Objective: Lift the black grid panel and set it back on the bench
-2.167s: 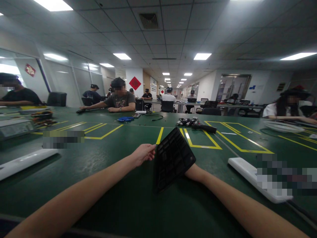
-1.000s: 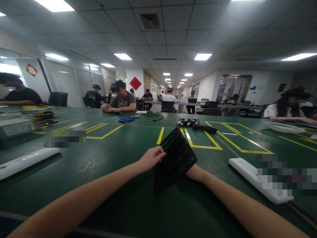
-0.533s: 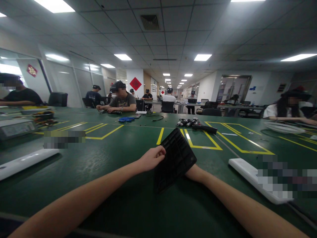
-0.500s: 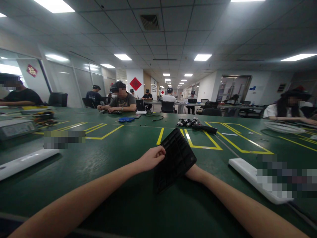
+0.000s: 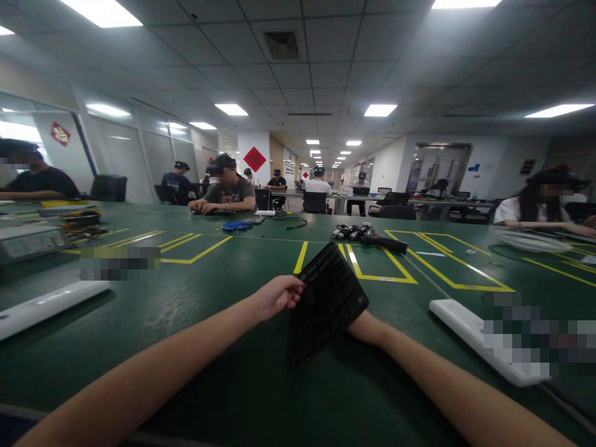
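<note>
A thin, black, rectangular gridded tray (image 5: 328,301) is held up tilted above the green table, its divided face towards me. My right hand (image 5: 365,326) grips it from behind at the lower right; most of those fingers are hidden by the tray. At the tray's left edge is my left hand (image 5: 282,295), fingers curled together and thumb and fingertips pinched. Whether that pinch has the tray's edge or something tiny in it, I cannot make out. The tray's compartments are too dark to show any contents.
Yellow tape outlines mark the green table (image 5: 195,347). White power strips (image 5: 465,335) lie on both sides. Beyond the tray are a bundle of cables (image 5: 351,231), a black cylindrical handle (image 5: 386,242) and a blue item (image 5: 238,226). Several people sit around.
My left hand has drawn back slightly left from the tray's face to its left edge. The tray and my right hand stay almost where they were.
</note>
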A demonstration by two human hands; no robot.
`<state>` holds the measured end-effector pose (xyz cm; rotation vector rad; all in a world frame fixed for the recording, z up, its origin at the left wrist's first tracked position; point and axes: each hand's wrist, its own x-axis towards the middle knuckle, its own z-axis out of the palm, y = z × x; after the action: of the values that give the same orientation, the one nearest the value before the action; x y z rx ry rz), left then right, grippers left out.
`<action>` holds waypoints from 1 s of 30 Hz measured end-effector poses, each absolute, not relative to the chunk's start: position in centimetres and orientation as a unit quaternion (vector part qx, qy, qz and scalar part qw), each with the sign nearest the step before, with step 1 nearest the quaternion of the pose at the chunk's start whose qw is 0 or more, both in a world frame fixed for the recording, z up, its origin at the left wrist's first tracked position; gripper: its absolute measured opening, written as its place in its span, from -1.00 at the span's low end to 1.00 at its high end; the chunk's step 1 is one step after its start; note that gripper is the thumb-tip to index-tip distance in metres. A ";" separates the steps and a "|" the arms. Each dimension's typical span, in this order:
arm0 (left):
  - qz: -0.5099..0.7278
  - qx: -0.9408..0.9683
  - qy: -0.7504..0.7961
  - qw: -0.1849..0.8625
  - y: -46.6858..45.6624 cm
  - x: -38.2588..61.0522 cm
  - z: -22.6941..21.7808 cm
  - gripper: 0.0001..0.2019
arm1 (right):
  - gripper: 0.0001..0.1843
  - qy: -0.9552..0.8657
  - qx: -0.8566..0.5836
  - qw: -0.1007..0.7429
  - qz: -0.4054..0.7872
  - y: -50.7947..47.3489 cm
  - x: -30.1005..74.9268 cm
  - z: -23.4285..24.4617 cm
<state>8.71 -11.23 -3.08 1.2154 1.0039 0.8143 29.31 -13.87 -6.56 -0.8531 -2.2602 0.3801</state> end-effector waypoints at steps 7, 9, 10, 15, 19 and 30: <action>0.244 0.773 0.433 0.396 -11.1 8.3 -4.1 -0.51 | -0.52 -0.851 -0.327 0.368 0.182 -14.5 28.9 -6.0; 0.246 0.809 0.434 0.311 -11.3 8.4 -4.3 -0.56 | -0.54 -0.849 -0.324 0.373 0.188 -14.6 28.8 -5.9; 0.253 0.824 0.432 0.264 -11.4 8.5 -4.3 -0.59 | -0.54 -0.852 -0.318 0.368 0.194 -14.6 28.8 -5.9; 0.278 0.837 0.457 0.113 -10.8 8.4 -3.5 -0.70 | -0.59 -0.857 -0.318 0.341 0.218 -13.5 29.3 -6.5; 0.278 0.767 0.576 0.039 -8.3 4.9 -1.6 -0.66 | -0.51 -0.808 -0.462 0.329 0.164 -11.6 32.0 -6.7; 0.097 0.548 0.830 -0.018 -4.6 -10.0 -0.9 -0.47 | -0.51 -0.713 -0.680 0.172 0.006 -9.5 37.7 -6.5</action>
<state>-10.02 -4.65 -0.86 1.7422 2.6383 0.3086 37.66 -9.50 -6.49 -1.9299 -2.0220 0.0173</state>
